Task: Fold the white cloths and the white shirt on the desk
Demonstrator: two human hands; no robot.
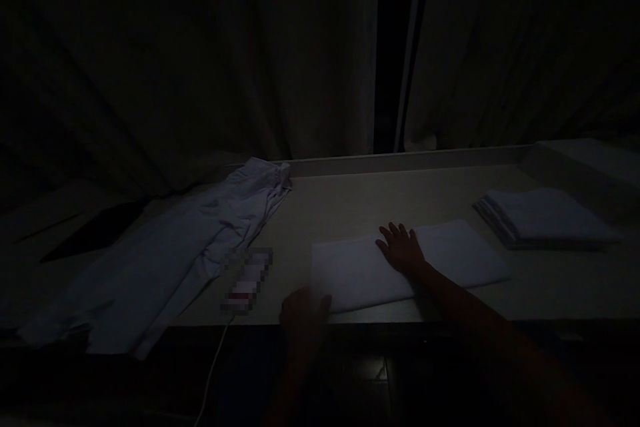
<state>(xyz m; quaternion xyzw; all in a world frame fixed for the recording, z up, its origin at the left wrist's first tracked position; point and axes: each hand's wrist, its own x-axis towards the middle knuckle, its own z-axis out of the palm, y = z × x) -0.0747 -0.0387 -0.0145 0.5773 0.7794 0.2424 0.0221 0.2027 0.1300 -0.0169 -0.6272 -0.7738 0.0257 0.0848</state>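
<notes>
A white folded cloth [360, 273], perhaps a towel, lies flat as a long rectangle near the table's front edge. My right hand [401, 250] rests palm down on its middle with the fingers spread. At the cloth's left front corner is my left hand [304, 313], blurred by motion. Its thumb points toward the corner, but whether the fingers grip the fabric cannot be made out. To the right sits a stack of folded white cloths [550, 217], apart from both hands.
The room is very dark. A crumpled white garment [185, 240] stretches along the table's left side and overhangs the front edge. Beside it lies a pixelated device [247, 280] with a white cable [215, 360] hanging down. A low ledge [400, 161] and curtains [310, 53] stand behind the table [345, 203].
</notes>
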